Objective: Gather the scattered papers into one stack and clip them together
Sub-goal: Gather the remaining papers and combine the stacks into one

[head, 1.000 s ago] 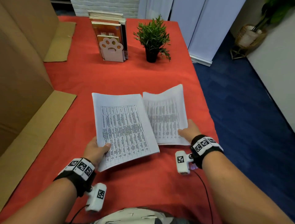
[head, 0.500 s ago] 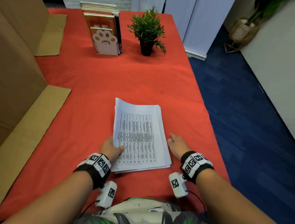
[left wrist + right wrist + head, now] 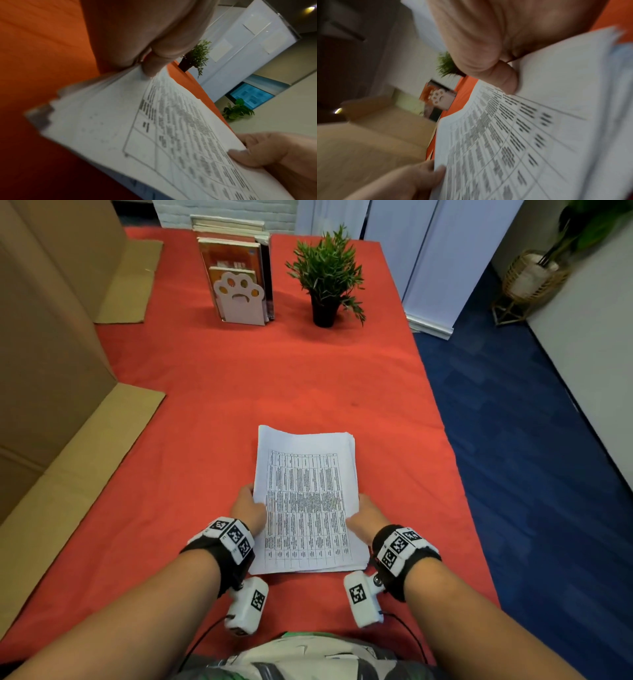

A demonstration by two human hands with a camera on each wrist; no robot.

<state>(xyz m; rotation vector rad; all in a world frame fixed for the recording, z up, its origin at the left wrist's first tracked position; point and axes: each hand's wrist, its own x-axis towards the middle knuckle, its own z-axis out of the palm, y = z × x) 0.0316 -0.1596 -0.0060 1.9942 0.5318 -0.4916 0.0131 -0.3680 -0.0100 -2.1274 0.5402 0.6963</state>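
One stack of printed white papers (image 3: pixel 306 498) sits over the red tablecloth (image 3: pixel 274 392) near the front edge, its sheets slightly offset at the far corners. My left hand (image 3: pixel 248 505) grips the stack's left edge and my right hand (image 3: pixel 364 513) grips its right edge. In the left wrist view my left hand (image 3: pixel 150 66) has its thumb on top of the papers (image 3: pixel 154 128) and its fingers underneath. The right wrist view shows my right hand (image 3: pixel 503 79) pinching the papers (image 3: pixel 530 128) the same way. The stack's near end looks slightly lifted.
A paw-shaped bookend with books (image 3: pixel 239 289) and a small potted plant (image 3: pixel 325 278) stand at the far end. A big cardboard box (image 3: pixel 51 354) with a lying flap (image 3: pixel 78 467) fills the left side. The table's right edge drops to blue floor (image 3: pixel 531 457).
Two paper piles lay side by side; my left hand laid its pile onto the other. My right hand moved from the cloth onto the stack's right edge, and both hands now grip it.
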